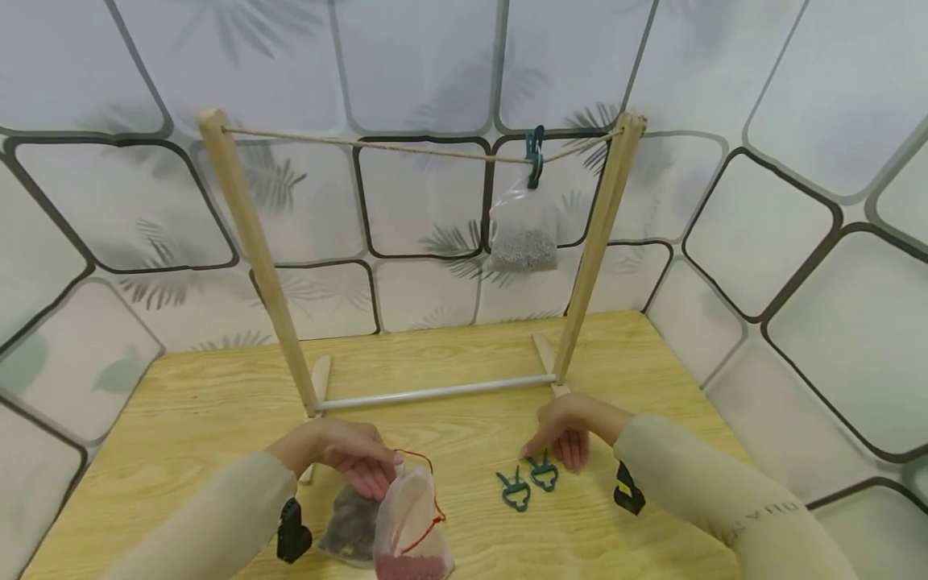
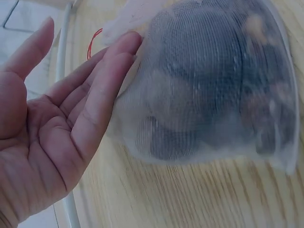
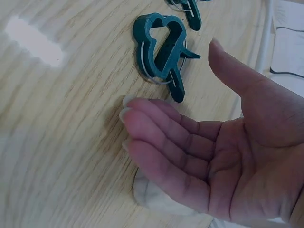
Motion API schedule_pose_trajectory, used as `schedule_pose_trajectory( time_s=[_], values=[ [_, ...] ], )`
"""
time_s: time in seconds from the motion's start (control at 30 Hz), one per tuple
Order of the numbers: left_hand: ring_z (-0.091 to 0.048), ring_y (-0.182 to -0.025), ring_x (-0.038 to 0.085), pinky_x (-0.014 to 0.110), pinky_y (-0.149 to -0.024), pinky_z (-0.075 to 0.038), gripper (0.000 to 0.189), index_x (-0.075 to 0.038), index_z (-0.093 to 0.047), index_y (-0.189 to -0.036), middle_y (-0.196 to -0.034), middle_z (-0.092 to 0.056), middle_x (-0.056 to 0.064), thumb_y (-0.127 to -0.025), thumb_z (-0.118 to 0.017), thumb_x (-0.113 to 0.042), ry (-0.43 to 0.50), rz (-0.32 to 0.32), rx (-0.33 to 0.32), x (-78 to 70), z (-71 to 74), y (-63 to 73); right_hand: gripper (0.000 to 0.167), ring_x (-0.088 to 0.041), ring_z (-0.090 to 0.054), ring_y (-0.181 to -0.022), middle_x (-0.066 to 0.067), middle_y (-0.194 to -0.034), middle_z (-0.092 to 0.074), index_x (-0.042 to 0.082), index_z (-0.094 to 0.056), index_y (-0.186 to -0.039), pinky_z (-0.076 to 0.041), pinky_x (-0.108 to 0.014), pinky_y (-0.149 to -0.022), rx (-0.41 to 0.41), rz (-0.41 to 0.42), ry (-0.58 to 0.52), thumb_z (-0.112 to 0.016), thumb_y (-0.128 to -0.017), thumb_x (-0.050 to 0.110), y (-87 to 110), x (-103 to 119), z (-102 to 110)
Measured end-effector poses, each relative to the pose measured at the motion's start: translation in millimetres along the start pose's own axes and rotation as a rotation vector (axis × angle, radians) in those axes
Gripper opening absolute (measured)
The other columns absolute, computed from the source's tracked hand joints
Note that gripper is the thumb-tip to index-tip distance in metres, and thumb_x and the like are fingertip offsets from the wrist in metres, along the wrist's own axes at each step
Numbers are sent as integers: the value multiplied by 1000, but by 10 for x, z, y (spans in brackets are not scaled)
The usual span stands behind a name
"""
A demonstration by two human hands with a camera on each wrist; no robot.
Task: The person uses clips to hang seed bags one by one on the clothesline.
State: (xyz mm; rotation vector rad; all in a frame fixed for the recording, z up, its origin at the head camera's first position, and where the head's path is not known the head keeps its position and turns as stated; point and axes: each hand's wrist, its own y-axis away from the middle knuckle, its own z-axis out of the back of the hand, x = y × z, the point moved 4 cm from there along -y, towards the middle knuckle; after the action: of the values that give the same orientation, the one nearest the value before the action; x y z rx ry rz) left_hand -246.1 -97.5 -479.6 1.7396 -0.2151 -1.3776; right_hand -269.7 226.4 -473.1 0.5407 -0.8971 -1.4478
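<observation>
Left hand (image 1: 360,459), thumb and fingers apart, just beside the red-corded mesh bag (image 1: 413,519) at six o'clock on my remote feed, dark-filled mesh bag (image 1: 350,525) at seven, right hand (image 1: 569,431), thumb also apart, just beside green spring clips (image 3: 168,56) at five

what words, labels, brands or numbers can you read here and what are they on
Right sleeve: a short row of dark letters, too small and blurred to read surely.
Black wrist device by that sleeve: a yellow mark, no readable text.
No other text can be made out.
</observation>
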Motion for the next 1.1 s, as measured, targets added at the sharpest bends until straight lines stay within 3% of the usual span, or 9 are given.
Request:
schedule_pose_trajectory(
  time_s=[0.27,0.57,0.8,1.0,1.1],
  values=[
    [-66,-59,9,25,-61,-56,24,2,-71,-86,-68,-69,5,-90,-63,-20,-65,1,-5,-115,-194,-117,70,-24,-67,-54,-15,-61,-67,-5,-69,-64,-56,-36,-55,-20,-23,169,-66,-74,65,-68,155,-13],
    [-59,-47,7,21,-51,-53,22,-6,-65,-69,-55,-61,2,-88,-65,-17,-116,21,-14,-104,-412,-287,69,-28,-67,-56,-17,-58,-66,-6,-67,-60,-57,-41,-67,12,-36,288,-70,-73,62,-99,263,-72],
    [-61,-48,8,20,-51,-53,23,-6,-64,-69,-56,-62,3,-90,-62,-15,-112,77,2,-98,-407,-364,57,-23,-67,-54,-14,-62,-68,-3,-71,-61,-57,-36,-59,52,-13,233,-74,-74,53,-141,225,-25],
    [-63,-52,8,21,-54,-54,22,-6,-63,-71,-58,-63,3,-92,-59,-13,-48,71,70,-41,-465,-406,54,-21,-68,-55,-13,-65,-70,-1,-72,-65,-56,-34,-56,88,-18,96,-76,-73,52,-183,124,2],
    [-62,-52,7,20,-52,-53,22,-7,-62,-72,-58,-62,1,-92,-57,-12,-23,51,95,-47,-484,-421,51,-20,-67,-55,-14,-65,-69,-2,-71,-66,-56,-34,-56,59,20,42,-73,-78,48,-157,124,76]
  ],
)
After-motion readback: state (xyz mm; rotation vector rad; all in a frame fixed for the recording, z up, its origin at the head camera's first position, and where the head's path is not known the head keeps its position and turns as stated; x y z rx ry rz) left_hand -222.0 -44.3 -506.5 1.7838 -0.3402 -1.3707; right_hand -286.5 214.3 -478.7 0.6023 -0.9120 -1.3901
